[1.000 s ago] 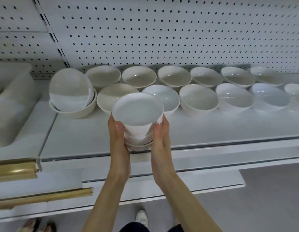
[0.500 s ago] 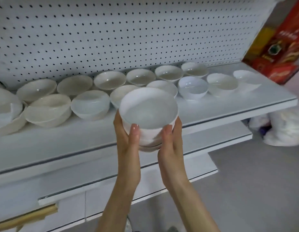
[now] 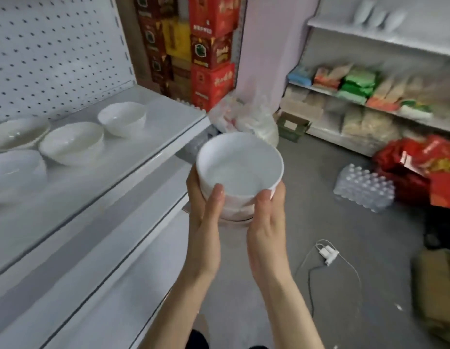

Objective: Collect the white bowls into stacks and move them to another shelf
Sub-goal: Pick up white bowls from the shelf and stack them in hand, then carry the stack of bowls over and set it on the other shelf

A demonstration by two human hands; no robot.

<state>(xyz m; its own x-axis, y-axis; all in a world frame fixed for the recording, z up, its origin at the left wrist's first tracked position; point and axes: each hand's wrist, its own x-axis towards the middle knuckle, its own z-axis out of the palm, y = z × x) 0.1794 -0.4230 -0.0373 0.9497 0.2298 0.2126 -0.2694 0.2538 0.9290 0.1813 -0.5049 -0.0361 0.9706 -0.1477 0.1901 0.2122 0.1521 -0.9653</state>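
A stack of white bowls (image 3: 240,172) is held in mid-air over the grey floor, off the right end of the white pegboard shelf (image 3: 98,182). My left hand (image 3: 203,217) grips the stack's left side, thumb up against the wall. My right hand (image 3: 266,217) grips its right side the same way. Several loose white bowls (image 3: 71,143) stay on the shelf at the left, the nearest to its end being a smaller bowl (image 3: 122,118).
Stacked red and yellow cartons (image 3: 210,51) stand behind the shelf end, with plastic bags (image 3: 246,119) below. Another white shelf unit (image 3: 385,39) at the right holds packaged goods and, on top, white dishes. A pack of water bottles (image 3: 363,188), red bags and a white charger cable (image 3: 324,255) lie on the floor.
Both hands have carried the stack away from the shelf front, and the view has swung right, so the row of bowls slid left and the room's right side came into sight.
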